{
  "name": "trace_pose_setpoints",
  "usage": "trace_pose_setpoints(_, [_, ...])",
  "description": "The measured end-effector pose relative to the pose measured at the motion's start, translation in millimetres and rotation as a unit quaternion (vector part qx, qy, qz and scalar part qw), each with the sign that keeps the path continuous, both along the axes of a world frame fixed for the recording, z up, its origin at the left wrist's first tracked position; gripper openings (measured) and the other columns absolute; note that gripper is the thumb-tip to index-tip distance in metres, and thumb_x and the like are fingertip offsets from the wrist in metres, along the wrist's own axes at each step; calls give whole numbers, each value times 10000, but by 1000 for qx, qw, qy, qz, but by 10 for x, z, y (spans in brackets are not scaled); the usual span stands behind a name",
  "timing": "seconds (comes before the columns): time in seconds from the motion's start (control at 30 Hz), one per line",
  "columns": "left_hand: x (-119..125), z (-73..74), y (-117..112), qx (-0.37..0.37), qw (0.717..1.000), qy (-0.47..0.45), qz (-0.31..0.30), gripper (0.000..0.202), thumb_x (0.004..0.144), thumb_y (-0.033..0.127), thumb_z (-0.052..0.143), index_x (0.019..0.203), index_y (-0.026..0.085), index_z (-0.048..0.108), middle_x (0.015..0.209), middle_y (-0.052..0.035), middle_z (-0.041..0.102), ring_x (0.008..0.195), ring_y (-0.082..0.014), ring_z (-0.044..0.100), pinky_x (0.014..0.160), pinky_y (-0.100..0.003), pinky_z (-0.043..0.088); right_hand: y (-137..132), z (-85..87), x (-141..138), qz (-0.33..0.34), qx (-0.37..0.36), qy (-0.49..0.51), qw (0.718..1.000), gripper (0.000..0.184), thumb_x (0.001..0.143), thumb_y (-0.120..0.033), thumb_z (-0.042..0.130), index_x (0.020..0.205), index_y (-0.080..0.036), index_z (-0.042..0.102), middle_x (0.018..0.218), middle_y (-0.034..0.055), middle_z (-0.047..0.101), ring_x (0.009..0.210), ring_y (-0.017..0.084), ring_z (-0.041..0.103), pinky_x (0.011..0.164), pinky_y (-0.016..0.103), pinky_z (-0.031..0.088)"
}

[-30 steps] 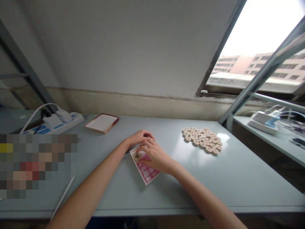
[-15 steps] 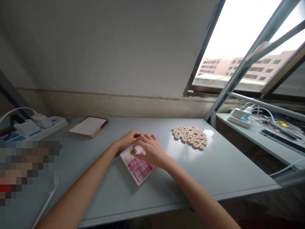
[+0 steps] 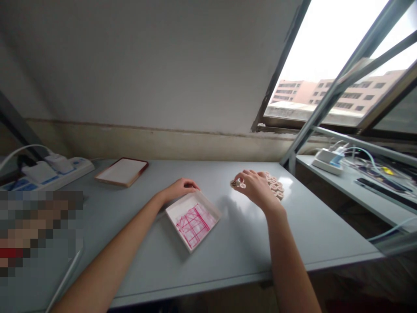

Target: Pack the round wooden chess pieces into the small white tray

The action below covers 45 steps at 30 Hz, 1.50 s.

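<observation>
A shallow white box (image 3: 213, 209) lies on the desk at an angle, pink lines drawn on the paper in its bottom. My left hand (image 3: 179, 190) holds its back left edge, fingers curled round the side. Farther right, my right hand (image 3: 256, 186) is pinching a round wooden Chinese chess piece (image 3: 233, 184) with a dark character on it. That hand is over the left side of a cluster of similar pieces (image 3: 276, 188) and hides much of it.
A flat lid with a reddish-brown rim (image 3: 122, 171) lies at the back left of the grey desk (image 3: 302, 234). Beside it stands a power strip (image 3: 74, 169) with plugs. On the right, a second desk (image 3: 355, 191) carries another power strip and cables.
My right hand has moved from above the box to the cluster on the right, carrying the chess piece. The left hand stays at the box's edge.
</observation>
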<state>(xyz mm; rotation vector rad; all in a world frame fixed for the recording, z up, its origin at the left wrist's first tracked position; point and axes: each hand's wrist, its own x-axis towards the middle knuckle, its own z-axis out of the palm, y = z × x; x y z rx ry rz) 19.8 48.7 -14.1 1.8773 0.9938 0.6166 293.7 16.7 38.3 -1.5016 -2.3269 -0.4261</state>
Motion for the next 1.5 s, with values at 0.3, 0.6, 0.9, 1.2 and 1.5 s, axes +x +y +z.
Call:
trace_pose_setpoints(0.3, [3,18,-20,-8,1000,-13,-2,288,712,342,518,850,121,639,840,-46,634,752,-144,552,661,-228,408,67,-209,300,-91,-115,-24,989,322,691,-227,619,1004,-240,544,848,24,646,775,194,574,616,272,322])
trace_pose_setpoints(0.6, [4,-6,-14,-16,1000,-10,1,291,712,348,521,863,126,633,848,-44,627,737,-145,551,633,-227,409,97,-157,155,-63,-194,-6,979,118,703,-202,589,813,-213,632,794,23,649,737,158,574,611,235,337])
trace_pose_setpoints(0.9, [4,2,-21,-19,1000,-12,6,282,719,329,505,865,125,634,859,-47,632,747,-148,559,644,-231,414,131,-225,290,-73,-186,33,979,185,676,-103,513,821,-205,566,735,10,606,664,144,540,575,224,328])
trace_pose_setpoints(1.2, [13,8,-26,-17,1000,-15,10,278,721,315,503,869,124,642,855,-48,640,729,-139,562,629,-221,414,127,-275,245,-38,-221,54,973,230,682,-65,479,873,-193,494,836,37,594,732,148,537,618,230,340])
trace_pose_setpoints(1.5, [4,-40,6,6,1000,-20,23,270,714,303,503,856,128,650,835,-47,652,714,-137,570,614,-218,419,131,-204,179,-17,-168,69,983,143,733,-153,503,869,-199,503,774,20,562,687,148,517,602,241,342])
